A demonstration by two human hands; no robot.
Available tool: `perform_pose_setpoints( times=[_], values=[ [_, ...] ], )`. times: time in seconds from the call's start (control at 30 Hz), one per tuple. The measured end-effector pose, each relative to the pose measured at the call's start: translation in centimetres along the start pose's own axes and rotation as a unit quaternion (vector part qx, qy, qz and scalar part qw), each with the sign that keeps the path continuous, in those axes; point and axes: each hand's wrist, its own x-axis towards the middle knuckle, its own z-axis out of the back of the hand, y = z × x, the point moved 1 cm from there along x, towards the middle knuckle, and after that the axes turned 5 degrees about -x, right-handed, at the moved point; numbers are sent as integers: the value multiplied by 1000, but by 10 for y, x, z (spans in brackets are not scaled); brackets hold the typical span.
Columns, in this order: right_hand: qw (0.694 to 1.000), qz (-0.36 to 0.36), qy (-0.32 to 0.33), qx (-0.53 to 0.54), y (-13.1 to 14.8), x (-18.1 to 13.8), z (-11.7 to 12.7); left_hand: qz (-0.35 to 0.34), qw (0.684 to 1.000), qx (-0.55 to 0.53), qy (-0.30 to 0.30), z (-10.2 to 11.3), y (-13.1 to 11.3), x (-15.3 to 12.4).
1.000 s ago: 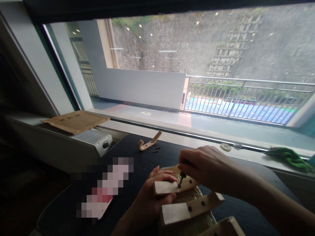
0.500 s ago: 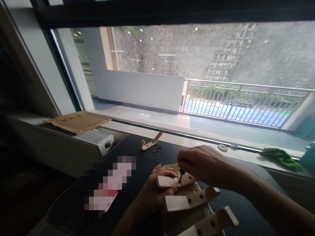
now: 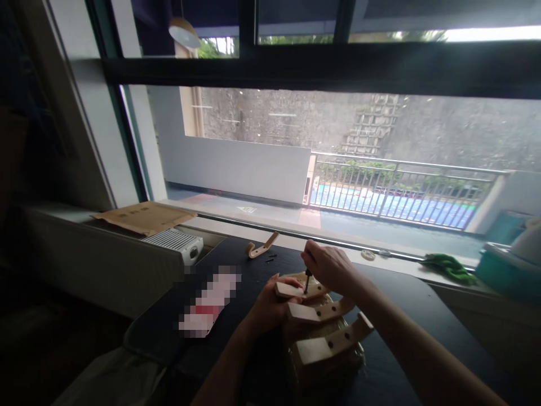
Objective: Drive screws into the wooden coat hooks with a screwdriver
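Note:
My right hand [image 3: 327,266] is closed around the handle of a screwdriver [image 3: 306,282]. The screwdriver's dark shaft points down at a hole in a pale wooden hook [image 3: 289,290]. Gripping the near end of that hook, my left hand [image 3: 270,304] has its thumb and fingers on either side. The hook lies across a board wrapped in clear plastic [image 3: 292,334]. Nearer to me on the same board sit a second wooden hook [image 3: 302,313] and a third wooden hook [image 3: 315,351], each with two dark holes or screw heads. My right fingers hide most of the screwdriver handle.
On the dark table [image 3: 406,316] lie a loose wooden hook [image 3: 267,246], several small screws [image 3: 271,259] and a blurred-out pinkish item [image 3: 213,299]. A brown envelope [image 3: 147,217] rests by a white vented box [image 3: 174,242]. The sill holds a tape roll [image 3: 368,255] and green cloth [image 3: 448,267].
The view has tilted up and drawn back, showing more window and the third hook more fully. The screwdriver stays at the same hook, with more of its shaft visible; both hands keep their grip.

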Motion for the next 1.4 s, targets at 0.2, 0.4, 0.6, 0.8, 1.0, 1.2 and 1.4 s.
perform_pose_setpoints(
  times=[0.2, 0.4, 0.6, 0.8, 1.0, 1.2, 1.4],
  values=[
    [1000, -6, -23, -6, 2, -9, -1, -7, 1000, 2, 0, 2, 0, 0],
    [999, -9, -34, 1, -6, -6, -16, 16, 1000, -10, -7, -1, 12, 3],
    [998, 16, -25, 49, -13, -6, -20, 8, 1000, 3, -6, -3, 13, 1],
    [997, 18, -11, 77, -15, 0, -19, 5, 1000, 14, 10, -1, 15, 0],
    [993, 17, 38, 111, -21, 2, -17, -26, 999, 24, 6, 1, 27, -2],
    [966, 33, 103, 234, -31, -2, -6, -8, 999, 47, 12, 1, 30, -4],
    [959, 4, 129, 251, -44, -3, -14, -16, 998, 60, 24, 1, 33, -3]
  ],
)
